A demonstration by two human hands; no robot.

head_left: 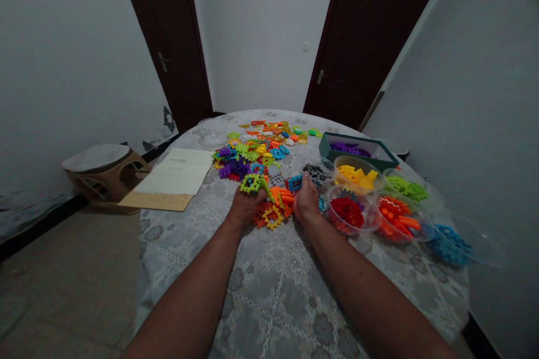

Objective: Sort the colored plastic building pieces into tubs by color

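My left hand rests on the table with its fingers closed on a green square interlocking piece. My right hand lies beside it, fingers curled by a blue piece; I cannot make out what it grips. Between the hands lies a clump of orange and yellow pieces. A wide heap of mixed coloured pieces spreads beyond the hands.
Clear bowls hold sorted pieces: red, orange, yellow, green, blue, grey. A green box holds purple ones. Papers lie at the left edge; a stool stands beyond.
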